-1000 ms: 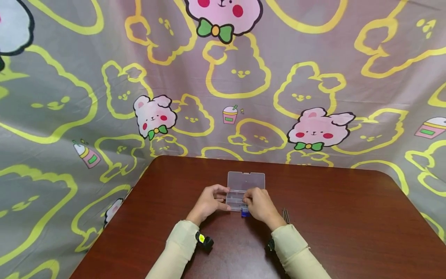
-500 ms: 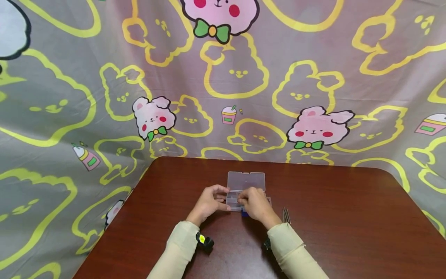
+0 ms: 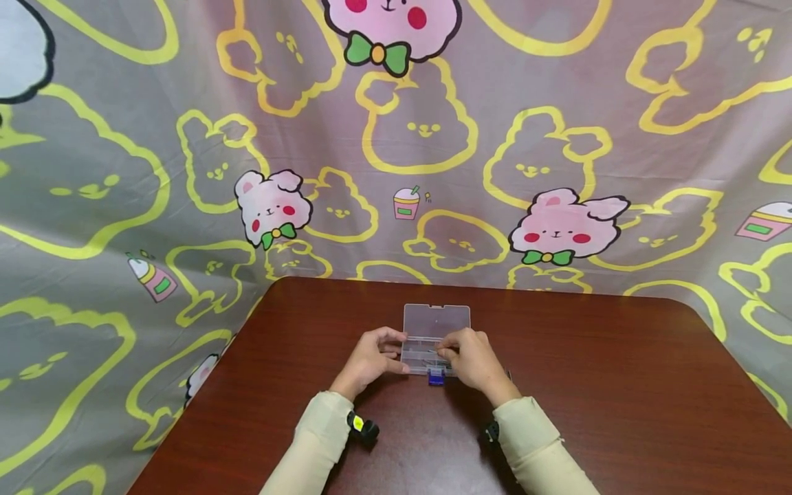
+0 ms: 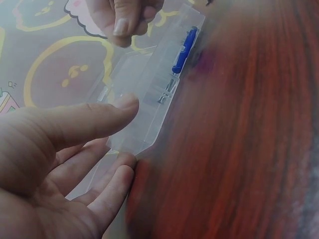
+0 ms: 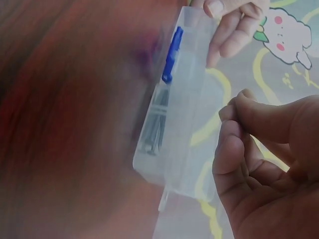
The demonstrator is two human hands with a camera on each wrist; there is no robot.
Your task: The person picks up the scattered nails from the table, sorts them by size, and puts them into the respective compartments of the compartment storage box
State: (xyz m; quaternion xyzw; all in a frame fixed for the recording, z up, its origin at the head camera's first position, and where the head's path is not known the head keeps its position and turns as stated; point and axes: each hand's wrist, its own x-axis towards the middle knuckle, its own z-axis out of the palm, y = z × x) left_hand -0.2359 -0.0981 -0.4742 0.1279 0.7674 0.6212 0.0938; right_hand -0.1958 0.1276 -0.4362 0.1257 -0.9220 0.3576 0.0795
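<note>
A clear plastic compartment box (image 3: 416,363) stands on the table with its lid (image 3: 436,320) raised at the back. My left hand (image 3: 371,361) grips its left end, thumb at the front corner and fingers at the rear edge. A blue clip-like part (image 5: 172,55) sits on the front wall. Several grey metal screws or nails (image 5: 157,127) lie in the front compartments. Above the box's right half, my right hand (image 3: 465,357) has thumb and fingertips (image 5: 243,99) drawn together. No object shows between them in the wrist views.
The brown table (image 3: 594,385) reaches back to a patterned curtain (image 3: 346,137) behind and at the sides. Thin metal pieces (image 3: 509,375) lie to the right, mostly hidden by my right wrist. Black wrist cameras sit on both cuffs.
My right hand dipped left over the box half a second ago and has since drawn back right. The blue part and metal pieces in the front compartments now show. My left hand stayed put.
</note>
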